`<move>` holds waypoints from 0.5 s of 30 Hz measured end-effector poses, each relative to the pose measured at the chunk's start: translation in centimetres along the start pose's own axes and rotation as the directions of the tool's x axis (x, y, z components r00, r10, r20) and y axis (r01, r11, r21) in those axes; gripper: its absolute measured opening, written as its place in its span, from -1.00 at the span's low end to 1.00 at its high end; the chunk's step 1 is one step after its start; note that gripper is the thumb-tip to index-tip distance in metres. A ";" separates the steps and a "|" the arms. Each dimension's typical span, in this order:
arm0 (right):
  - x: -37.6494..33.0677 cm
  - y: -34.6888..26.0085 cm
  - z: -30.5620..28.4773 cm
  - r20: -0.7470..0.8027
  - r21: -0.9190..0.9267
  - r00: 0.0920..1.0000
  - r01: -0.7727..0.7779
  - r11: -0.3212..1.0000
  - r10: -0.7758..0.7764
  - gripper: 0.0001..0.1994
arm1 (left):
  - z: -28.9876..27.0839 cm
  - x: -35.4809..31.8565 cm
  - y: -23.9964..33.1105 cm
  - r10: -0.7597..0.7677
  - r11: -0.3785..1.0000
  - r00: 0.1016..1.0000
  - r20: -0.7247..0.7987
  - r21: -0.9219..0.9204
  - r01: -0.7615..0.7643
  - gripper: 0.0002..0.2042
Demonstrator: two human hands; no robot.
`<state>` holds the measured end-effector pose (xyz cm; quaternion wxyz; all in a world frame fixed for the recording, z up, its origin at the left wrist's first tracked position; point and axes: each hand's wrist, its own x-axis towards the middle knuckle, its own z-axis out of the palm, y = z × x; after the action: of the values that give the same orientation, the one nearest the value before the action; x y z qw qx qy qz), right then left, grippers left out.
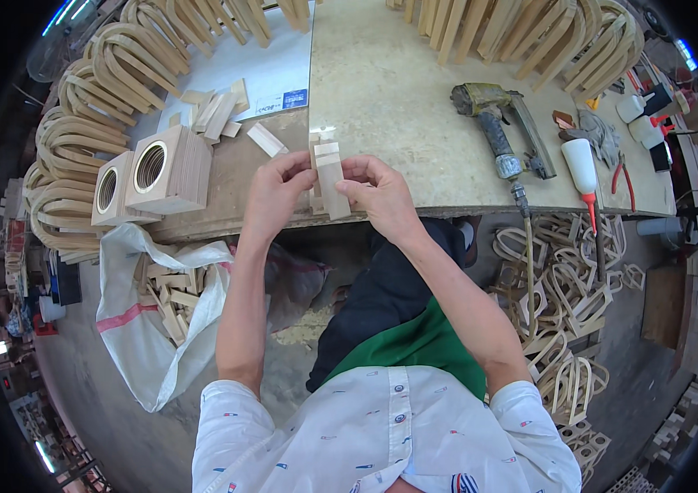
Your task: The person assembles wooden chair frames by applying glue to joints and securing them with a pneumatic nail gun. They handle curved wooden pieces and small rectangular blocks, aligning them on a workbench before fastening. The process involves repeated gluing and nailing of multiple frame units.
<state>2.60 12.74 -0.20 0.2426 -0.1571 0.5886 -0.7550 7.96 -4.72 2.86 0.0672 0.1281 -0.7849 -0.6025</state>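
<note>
- At the far left of the table (394,90), bent wood arches (78,135) stand in a curved row.
- Below them, on the floor, a white sack (140,361) with a red stripe gapes open, wood scraps (170,300) inside.
- Above the sack, two wooden boxes (181,168) sit side by side near the table's front edge, each with a round, ridged hole facing me.
- Behind the boxes, loose wood pieces (218,115) lie in a heap, partly over a white sheet (259,70); one short strip (267,140) lies apart, nearer my hands.
- My left hand (277,191) comes up beside the wood block (332,193), my thumb and fingertips pinched in on its left edge.
- The block is between my two hands at the table's front edge, a short piece showing across its far end.
- My right hand (382,193) has it from the other side, thumb pressed on its face, fingers closed at its right edge.
- Farther right, a worn nail gun (493,123) lies on the table with its hose (527,246) hanging down; wooden frames (567,304) are piled below.
- Right of it are a white glue bottle (580,168) with a red tip, a grey glove (601,138) and red-handled pliers (623,177).
</note>
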 end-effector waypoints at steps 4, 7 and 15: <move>-0.1 -0.2 -0.4 -0.019 -0.048 1.000 -0.014 0.999 0.013 -0.76 | 0.1 -0.1 0.0 -0.011 0.999 0.997 0.075 0.040 0.008 -0.68; -0.2 -0.3 -0.6 -0.012 -0.031 0.999 -0.043 0.999 0.043 -0.75 | 0.6 -0.1 0.1 -0.025 1.000 0.997 0.076 0.014 0.024 -0.69; 0.1 0.8 -1.1 -0.017 0.068 0.998 -0.060 0.996 0.061 -0.76 | -2.5 3.2 -1.9 0.066 0.812 0.933 -0.353 0.563 0.156 -0.58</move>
<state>2.09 13.47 -1.23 0.2650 -0.1238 0.5696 -0.7681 5.75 -8.37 1.57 0.1514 0.2683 -0.9024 -0.3014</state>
